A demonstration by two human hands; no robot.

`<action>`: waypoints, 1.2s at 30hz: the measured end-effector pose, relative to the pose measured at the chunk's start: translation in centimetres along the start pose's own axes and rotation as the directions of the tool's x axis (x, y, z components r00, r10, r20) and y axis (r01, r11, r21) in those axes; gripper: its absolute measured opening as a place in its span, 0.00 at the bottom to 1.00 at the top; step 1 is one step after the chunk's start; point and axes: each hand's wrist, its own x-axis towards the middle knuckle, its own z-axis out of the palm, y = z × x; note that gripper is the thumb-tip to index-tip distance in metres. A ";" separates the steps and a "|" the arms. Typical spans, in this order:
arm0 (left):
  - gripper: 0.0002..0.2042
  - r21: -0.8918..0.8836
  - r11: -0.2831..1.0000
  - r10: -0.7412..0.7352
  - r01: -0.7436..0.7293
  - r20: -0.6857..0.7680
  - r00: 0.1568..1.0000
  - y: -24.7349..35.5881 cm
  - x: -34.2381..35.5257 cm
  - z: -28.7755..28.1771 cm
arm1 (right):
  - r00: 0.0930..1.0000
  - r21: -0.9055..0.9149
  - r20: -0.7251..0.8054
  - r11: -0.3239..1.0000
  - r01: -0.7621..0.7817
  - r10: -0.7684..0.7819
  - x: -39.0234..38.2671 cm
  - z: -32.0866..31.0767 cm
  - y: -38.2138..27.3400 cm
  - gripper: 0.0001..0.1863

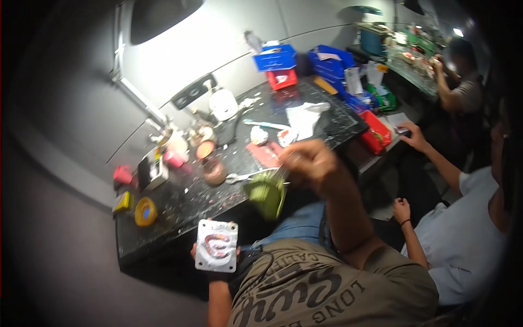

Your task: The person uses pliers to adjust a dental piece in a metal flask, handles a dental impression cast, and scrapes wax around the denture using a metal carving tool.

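My left hand (193, 251) grips a squarish metal flask plate (204, 261) with holes at its corners, low in front of the bench. A horseshoe-shaped, reddish dental arch (217, 246) is set in the plate's pale surface. Most of that hand is hidden behind the plate. Raised over the bench edge, my right hand (313, 163) has its fingers closed on a green cup-like thing (266, 196), which hangs tilted and is smeared by motion. Behind it on the bench lie a metal spoon-like tool (234, 178) and a pink sheet (264, 154).
The dark bench (180, 210) holds a yellow tape roll (145, 211), a jar (214, 172), a toothbrush (256, 124), white cloth (306, 119) and a red bin (281, 79). A person (457, 218) sits close on my right; another works farther back.
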 end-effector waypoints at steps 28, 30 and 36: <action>0.43 0.205 0.978 0.052 -0.030 -0.101 0.994 -0.6 0.4 1.0 | 0.736 -0.715 -0.657 -0.175 -0.677 -0.164 -0.1 -38.8 7.5 0.16; 0.43 0.201 0.979 0.047 -0.024 -0.110 0.993 -0.7 0.5 0.9 | 0.767 -0.724 -0.620 -0.256 -0.641 -0.165 -0.5 -39.4 8.0 0.19; 0.43 0.170 0.985 0.040 -0.018 -0.129 0.991 -0.8 0.8 1.2 | 0.776 -0.678 -0.605 -0.395 -0.619 -0.176 -1.4 -42.4 9.9 0.20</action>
